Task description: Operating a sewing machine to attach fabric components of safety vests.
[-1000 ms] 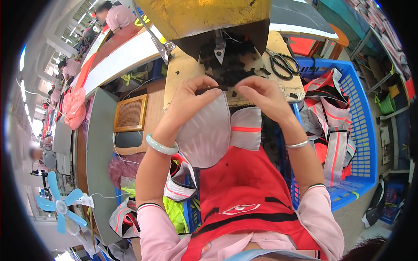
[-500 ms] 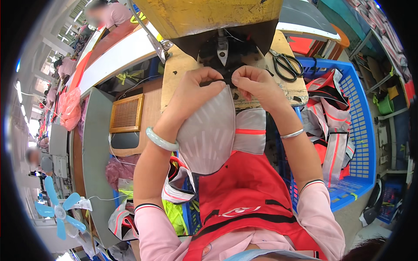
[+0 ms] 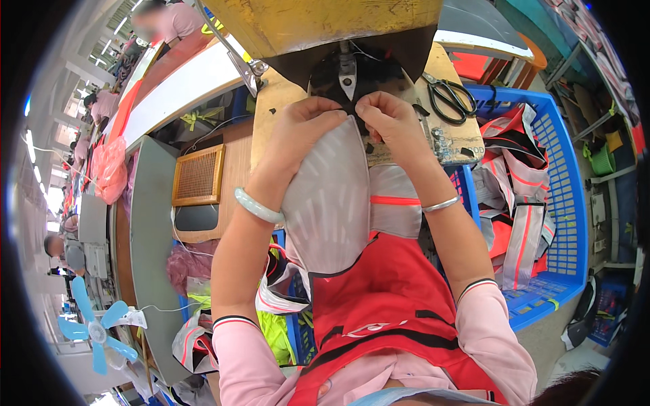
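My left hand (image 3: 313, 128) is closed, with thumb and fingers pinching the narrow upper end of a light grey fabric piece (image 3: 330, 203) with dark edging. Close beside it, my right hand (image 3: 389, 122) is also in a pinch; what its fingertips hold, perhaps the dark edging, is too small to make out. Both sets of fingertips are just below the pointed metal tip (image 3: 347, 86) of a machine with a worn yellow housing (image 3: 332, 26). The grey piece hangs down over my red apron (image 3: 386, 291), and a second grey piece with a bright red stripe (image 3: 395, 200) lies beside it.
Black-handled scissors (image 3: 452, 100) lie on the wooden worktop (image 3: 277, 101), right of the machine. A blue plastic basket (image 3: 572, 223) of grey and red fabric pieces stands at the right. At the left are a wooden-framed mesh (image 3: 198, 176) and a blue fan (image 3: 97, 330). Other people sit farther off.
Both my hands have moved slightly forward, closer to the metal tip, drawing the grey fabric piece along. My right fingertips have come nearer to my left ones.
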Demonstrator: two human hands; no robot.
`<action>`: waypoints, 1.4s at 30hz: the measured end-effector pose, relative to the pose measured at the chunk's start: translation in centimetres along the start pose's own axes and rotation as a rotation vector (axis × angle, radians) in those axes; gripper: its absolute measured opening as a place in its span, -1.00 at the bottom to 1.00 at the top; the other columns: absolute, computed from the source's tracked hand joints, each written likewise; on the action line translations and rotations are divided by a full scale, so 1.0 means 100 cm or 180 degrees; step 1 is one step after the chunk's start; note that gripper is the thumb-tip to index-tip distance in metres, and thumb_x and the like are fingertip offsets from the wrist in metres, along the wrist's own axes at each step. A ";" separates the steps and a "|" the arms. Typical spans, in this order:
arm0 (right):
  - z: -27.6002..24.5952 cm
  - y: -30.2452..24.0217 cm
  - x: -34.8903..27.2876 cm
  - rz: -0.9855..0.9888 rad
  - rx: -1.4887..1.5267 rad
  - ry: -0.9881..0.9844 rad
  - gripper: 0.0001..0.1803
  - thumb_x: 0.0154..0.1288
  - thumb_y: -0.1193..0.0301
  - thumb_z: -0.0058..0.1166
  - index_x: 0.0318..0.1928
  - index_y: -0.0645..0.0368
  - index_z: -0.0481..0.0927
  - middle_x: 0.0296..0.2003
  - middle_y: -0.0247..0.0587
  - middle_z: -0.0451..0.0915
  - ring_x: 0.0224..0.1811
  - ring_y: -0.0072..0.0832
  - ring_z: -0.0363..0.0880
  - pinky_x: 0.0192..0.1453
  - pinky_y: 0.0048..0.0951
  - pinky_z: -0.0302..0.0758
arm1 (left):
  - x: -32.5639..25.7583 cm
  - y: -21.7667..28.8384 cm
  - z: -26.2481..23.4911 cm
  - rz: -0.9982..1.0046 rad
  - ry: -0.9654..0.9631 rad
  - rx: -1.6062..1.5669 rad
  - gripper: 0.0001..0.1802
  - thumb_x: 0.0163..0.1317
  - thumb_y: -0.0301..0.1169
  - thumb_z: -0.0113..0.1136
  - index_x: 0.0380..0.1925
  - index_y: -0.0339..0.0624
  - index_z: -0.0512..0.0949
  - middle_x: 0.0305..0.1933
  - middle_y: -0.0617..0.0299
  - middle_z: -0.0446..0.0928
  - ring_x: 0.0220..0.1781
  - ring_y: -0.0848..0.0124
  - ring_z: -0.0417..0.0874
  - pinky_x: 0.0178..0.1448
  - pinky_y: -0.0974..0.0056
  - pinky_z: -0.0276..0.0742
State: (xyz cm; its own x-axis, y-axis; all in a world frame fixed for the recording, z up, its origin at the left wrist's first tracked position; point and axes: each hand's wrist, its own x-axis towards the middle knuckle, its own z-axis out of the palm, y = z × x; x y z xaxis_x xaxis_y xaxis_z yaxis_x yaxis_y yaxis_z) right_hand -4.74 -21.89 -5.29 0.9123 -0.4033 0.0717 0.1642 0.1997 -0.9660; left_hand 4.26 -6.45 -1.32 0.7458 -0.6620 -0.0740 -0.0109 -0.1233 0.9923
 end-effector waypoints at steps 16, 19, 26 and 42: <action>0.004 -0.003 0.009 0.0144 0.0485 -0.0101 -0.84 0.27 0.35 0.17 -0.32 0.19 0.56 -0.57 -0.54 0.42 -0.59 -0.78 0.29 -0.53 -0.66 0.18 | 0.005 -0.001 0.002 0.0006 0.0181 -0.0330 -0.74 0.14 -0.43 0.30 -0.20 -0.36 0.59 -0.31 0.26 0.61 -0.32 0.56 0.56 -0.22 0.46 0.47; 0.004 -0.002 0.011 0.0212 0.0667 -0.0073 -0.84 0.27 0.35 0.17 -0.32 0.18 0.56 -0.57 -0.52 0.43 -0.58 -0.78 0.29 -0.52 -0.67 0.18 | 0.006 0.000 0.004 -0.0090 0.0189 -0.0550 -0.76 0.16 -0.44 0.29 -0.21 -0.35 0.58 -0.32 0.27 0.60 -0.34 0.56 0.57 -0.23 0.46 0.48; 0.006 0.001 0.010 0.0142 0.0887 -0.0056 -0.86 0.25 0.37 0.18 -0.30 0.18 0.57 -0.58 -0.51 0.43 -0.57 -0.75 0.30 -0.48 -0.68 0.21 | 0.002 0.003 0.006 -0.0174 0.0252 -0.0697 -0.79 0.17 -0.45 0.28 -0.22 -0.31 0.58 -0.33 0.28 0.60 -0.35 0.56 0.57 -0.25 0.47 0.47; 0.001 -0.004 0.012 0.0271 0.1814 0.0234 -0.84 0.26 0.38 0.16 -0.25 0.22 0.59 -0.56 -0.51 0.41 -0.55 -0.71 0.34 -0.45 -0.64 0.26 | 0.004 0.006 0.000 -0.0304 0.0138 -0.1042 -0.83 0.19 -0.46 0.27 -0.23 -0.27 0.59 -0.33 0.32 0.61 -0.33 0.58 0.58 -0.21 0.48 0.47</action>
State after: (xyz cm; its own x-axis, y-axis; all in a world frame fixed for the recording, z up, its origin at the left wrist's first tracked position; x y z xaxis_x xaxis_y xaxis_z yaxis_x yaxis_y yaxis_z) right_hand -3.74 -22.39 -4.78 0.9060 -0.4215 -0.0375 0.2860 0.6752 -0.6799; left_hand 4.55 -6.80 -0.75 0.7609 -0.6259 -0.1709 0.2694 0.0652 0.9608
